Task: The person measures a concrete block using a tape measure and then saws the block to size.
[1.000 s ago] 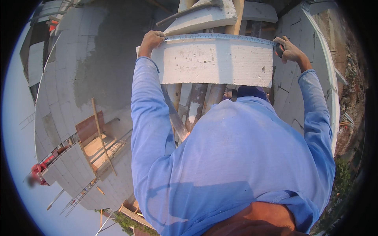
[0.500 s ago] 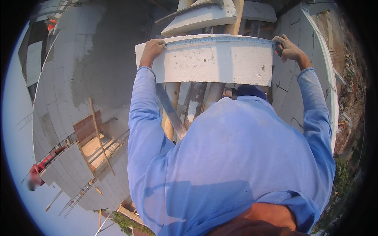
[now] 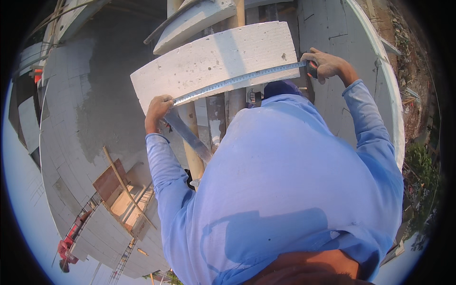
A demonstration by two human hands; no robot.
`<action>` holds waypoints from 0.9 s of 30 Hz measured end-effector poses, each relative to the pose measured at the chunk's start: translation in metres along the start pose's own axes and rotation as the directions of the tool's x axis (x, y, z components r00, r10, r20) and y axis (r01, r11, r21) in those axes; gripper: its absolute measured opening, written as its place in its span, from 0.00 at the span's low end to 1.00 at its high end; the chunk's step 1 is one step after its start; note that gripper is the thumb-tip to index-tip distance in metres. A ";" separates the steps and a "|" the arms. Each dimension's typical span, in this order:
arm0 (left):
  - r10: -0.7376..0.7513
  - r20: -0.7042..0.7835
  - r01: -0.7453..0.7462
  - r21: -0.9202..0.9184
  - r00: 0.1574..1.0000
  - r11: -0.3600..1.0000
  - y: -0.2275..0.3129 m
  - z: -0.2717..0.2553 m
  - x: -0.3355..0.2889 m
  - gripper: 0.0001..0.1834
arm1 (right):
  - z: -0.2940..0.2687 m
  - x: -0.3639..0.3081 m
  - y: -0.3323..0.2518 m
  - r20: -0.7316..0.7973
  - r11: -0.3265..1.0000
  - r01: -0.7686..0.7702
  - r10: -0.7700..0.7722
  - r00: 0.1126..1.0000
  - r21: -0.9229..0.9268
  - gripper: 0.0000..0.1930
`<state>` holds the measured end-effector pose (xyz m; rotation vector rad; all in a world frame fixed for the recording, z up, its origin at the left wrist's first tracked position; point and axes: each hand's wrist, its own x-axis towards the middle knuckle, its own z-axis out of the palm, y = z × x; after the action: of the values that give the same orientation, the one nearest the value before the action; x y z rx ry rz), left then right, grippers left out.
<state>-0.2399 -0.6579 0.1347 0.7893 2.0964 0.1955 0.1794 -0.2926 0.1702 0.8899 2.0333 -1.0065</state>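
A long white block (image 3: 204, 59), light and pitted, lies across wooden poles in front of me. Along its near edge stretches the pulled-out blade (image 3: 240, 79) of a tape measure. My left hand (image 3: 159, 110) is closed on the blade's end, at the block's near left corner. Beyond the block's right end, my right hand (image 3: 327, 65) grips the black and orange tape measure case (image 3: 311, 69). A hand saw (image 3: 190, 136) with a metal blade leans below the block, close to my left hand; part of it is hidden by my sleeve.
Another white piece (image 3: 194, 26) with a long tool on it lies behind the block. Round poles (image 3: 191, 118) run beneath. At left, a framed opening (image 3: 130, 199) breaks the grey panel floor. A person in red (image 3: 66, 249) is far left. The panel edge (image 3: 392, 95) curves along the right.
Both hands have brought the tape from the block's far edge to its near edge. In the picture, the block now appears tilted and farther left.
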 end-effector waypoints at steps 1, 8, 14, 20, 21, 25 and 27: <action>0.011 0.013 -0.011 0.009 1.000 1.000 -0.007 0.006 -0.002 0.11 | 0.003 -0.005 0.000 0.016 1.000 0.009 -0.009 1.000 0.016 0.43; 0.036 0.005 -0.036 0.088 0.999 0.995 -0.005 0.008 0.002 0.10 | 0.027 -0.004 0.017 0.012 0.998 0.034 -0.035 0.999 0.057 0.44; -0.016 0.006 0.015 0.094 1.000 0.996 -0.006 0.007 0.003 0.11 | 0.036 -0.001 0.020 0.001 0.997 0.058 -0.058 0.998 0.056 0.42; -0.027 -0.017 0.029 0.115 0.999 0.993 -0.005 0.007 -0.001 0.11 | 0.041 0.003 0.023 -0.009 0.996 0.074 -0.074 0.997 0.040 0.39; -0.028 -0.019 0.030 0.114 0.999 0.993 -0.006 0.007 -0.002 0.11 | 0.039 0.000 0.020 -0.008 0.997 0.073 -0.073 0.997 0.033 0.39; -0.031 -0.029 0.034 0.108 0.999 0.994 -0.009 0.009 -0.002 0.11 | 0.038 -0.004 0.017 -0.010 0.996 0.078 -0.077 0.997 0.031 0.39; -0.035 -0.035 0.038 0.111 0.999 0.993 -0.009 0.009 -0.002 0.11 | 0.040 -0.004 0.017 -0.017 0.996 0.076 -0.075 0.997 0.035 0.40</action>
<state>-0.2363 -0.6674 0.1262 0.8179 2.1663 0.0728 0.2064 -0.3190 0.1489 0.8466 2.0815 -1.0830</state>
